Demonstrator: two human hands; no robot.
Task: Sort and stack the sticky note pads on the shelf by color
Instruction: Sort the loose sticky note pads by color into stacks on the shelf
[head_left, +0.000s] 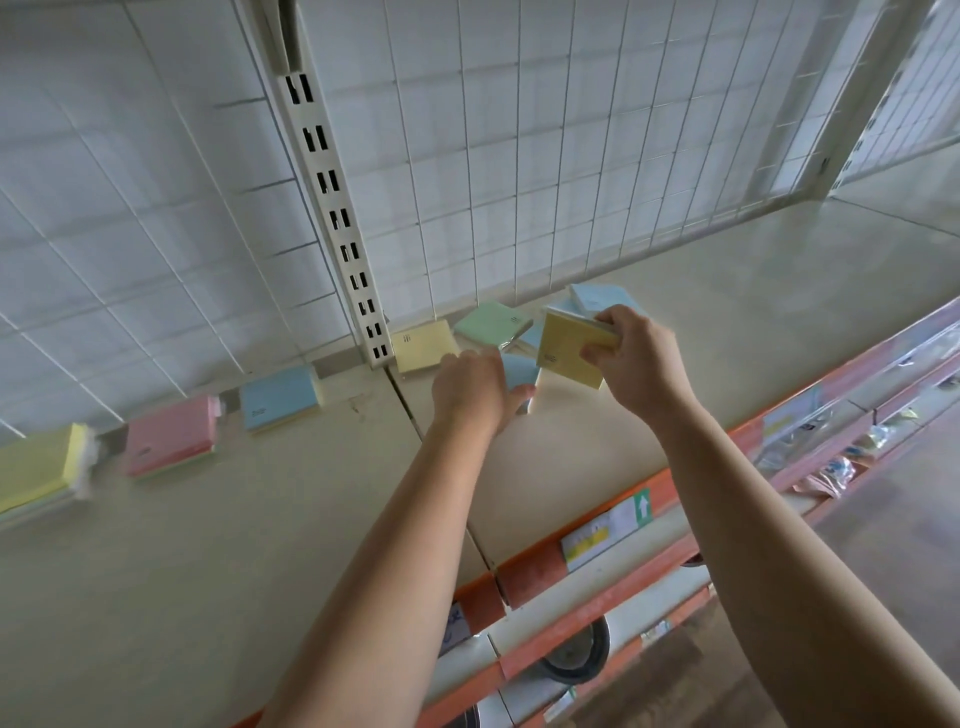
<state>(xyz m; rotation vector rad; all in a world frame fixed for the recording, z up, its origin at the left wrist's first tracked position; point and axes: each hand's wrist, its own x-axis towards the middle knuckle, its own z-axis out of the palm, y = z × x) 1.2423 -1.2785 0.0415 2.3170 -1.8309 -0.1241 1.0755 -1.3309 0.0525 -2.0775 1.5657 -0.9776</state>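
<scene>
My right hand (636, 364) grips a yellow pad (566, 353), lifted and tilted above the shelf (260, 519). My left hand (472, 389) curls around a blue pad (517, 371) lying on the shelf just left of it. Behind them lie a green pad (488, 322), a yellow pad (421, 345) by the upright and a light blue pad (597, 299). Along the back at the left stand three stacks: blue on top (280, 397), pink on top (171, 436), yellow on top (36, 465).
A white wire grid (493, 156) backs the shelf, with a slotted upright (343, 234) between two panels. The shelf's front edge is an orange rail (530, 571) with price labels. Lower shelves with packaged goods (831, 467) show at the right.
</scene>
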